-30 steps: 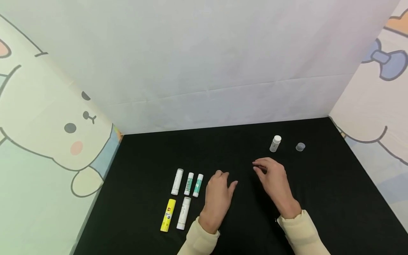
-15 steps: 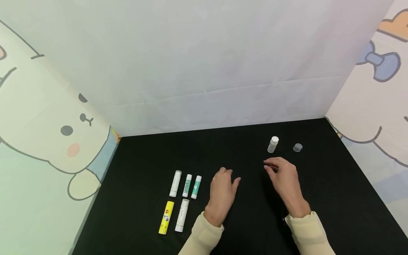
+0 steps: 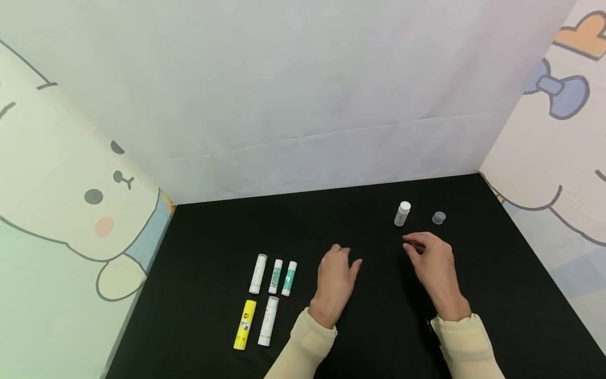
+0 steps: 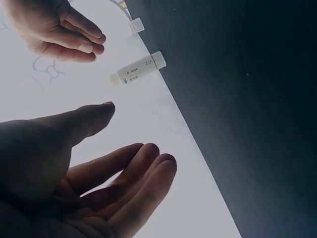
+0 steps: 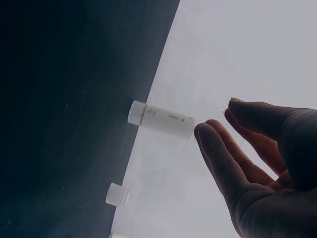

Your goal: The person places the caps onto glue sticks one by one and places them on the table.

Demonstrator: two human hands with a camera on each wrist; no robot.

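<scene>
- The desk (image 3: 213, 226) is black, with white walls around it.
- Both hands have slid a little to the right since a second ago.
- The right hand (image 3: 433, 263) is now closer to the small bottle (image 3: 402, 213). Its fingers are loosely bent and hold nothing.
- The left hand (image 3: 337, 281) hovers low over the desk with relaxed fingers. It holds nothing too.
- The bottle stands upright at the back right, with its loose cap (image 3: 438, 217) just beside it. Neither has moved.
- Five glue sticks (image 3: 267, 295) lie at the left, untouched.
</scene>
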